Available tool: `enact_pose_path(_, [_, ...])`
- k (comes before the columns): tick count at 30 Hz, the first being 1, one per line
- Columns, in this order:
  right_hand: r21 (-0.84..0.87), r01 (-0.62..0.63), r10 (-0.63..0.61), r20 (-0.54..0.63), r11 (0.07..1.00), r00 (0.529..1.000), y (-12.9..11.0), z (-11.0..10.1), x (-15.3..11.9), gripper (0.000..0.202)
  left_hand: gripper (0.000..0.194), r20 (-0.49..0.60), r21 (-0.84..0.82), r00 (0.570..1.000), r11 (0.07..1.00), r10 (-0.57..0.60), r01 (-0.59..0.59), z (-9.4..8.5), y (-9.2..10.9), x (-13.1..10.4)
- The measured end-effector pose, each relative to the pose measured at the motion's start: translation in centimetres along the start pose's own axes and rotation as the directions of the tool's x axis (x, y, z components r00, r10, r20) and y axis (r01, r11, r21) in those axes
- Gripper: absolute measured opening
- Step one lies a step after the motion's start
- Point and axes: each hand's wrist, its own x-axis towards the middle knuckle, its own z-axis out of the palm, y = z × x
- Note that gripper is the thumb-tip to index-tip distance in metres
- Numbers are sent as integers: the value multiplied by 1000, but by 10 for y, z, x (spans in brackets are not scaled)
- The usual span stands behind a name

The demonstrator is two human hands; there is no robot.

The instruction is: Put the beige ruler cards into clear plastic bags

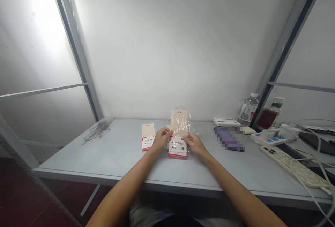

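Note:
A beige packet with a white and red label point(178, 146), in a clear plastic bag, is held upright or tilted between my two hands near the middle of the table. My left hand point(162, 138) pinches its left edge, fingers closed. On its right edge, my right hand point(194, 143) grips the packet and the plastic. Part of another beige piece shows behind the packet, by my left fingertips; its shape is mostly hidden. Left of my left hand, a similar beige packet point(148, 137) lies on the grey table point(110, 157).
On the right are a white box-like device point(226, 122), a partly blurred purple item point(229, 138), a clear bottle point(248, 110), a dark red bottle point(269, 115), a power strip point(270, 138), a patterned phone case point(293, 166) and cables. Dark scribbles point(98, 131) mark the table's left end.

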Motion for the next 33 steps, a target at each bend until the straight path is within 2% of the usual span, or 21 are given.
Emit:
enact_pose_path(3, [-45,-17,13,-92,999,996,3,-4,4,31,32,-78,21,997,1000,21,-20,-2,-3,2])
enact_pose_path(5, [-75,-29,15,-177,997,984,2,-9,6,31,32,-185,58,982,998,26,-15,-8,-5,6])
enact_pose_path(8, [-184,-63,-1,-327,981,945,-2,-25,7,30,30,-401,158,916,984,-10,80,-22,-7,12])
enact_pose_path(9, [-252,-83,-16,-369,964,929,-3,-33,6,30,28,-438,174,898,978,-29,117,-28,-8,13])
enact_pose_path(10, [-338,-110,-49,-428,935,902,-4,-41,6,31,27,-466,184,884,972,-45,147,-34,-8,14])
enact_pose_path(15, [-463,-278,-38,-565,841,824,0,-83,6,29,20,-523,314,846,901,-100,300,-62,-9,15])
enact_pose_path(17, [-501,-342,-8,-572,795,820,6,-94,8,29,20,-532,398,837,836,-124,377,-70,-9,15])
enact_pose_path(20, [-569,-433,8,-599,700,801,16,-103,12,34,29,-542,542,825,683,-160,489,-77,-10,13])
enact_pose_path(24, [-637,-508,-8,-627,580,779,24,-106,15,51,37,-558,631,822,587,-111,508,-77,-10,11])
enact_pose_path(26, [-678,-519,-12,-614,520,790,26,-105,16,56,37,-534,712,843,506,-61,487,-73,-11,10])
enact_pose_path(29, [-754,-505,-30,-568,420,822,27,-104,17,61,35,-410,817,911,422,-56,393,-62,-13,11])
enact_pose_path(33, [-818,-447,-76,-504,362,860,27,-103,18,54,41,-224,858,970,453,-94,242,-43,-13,8])
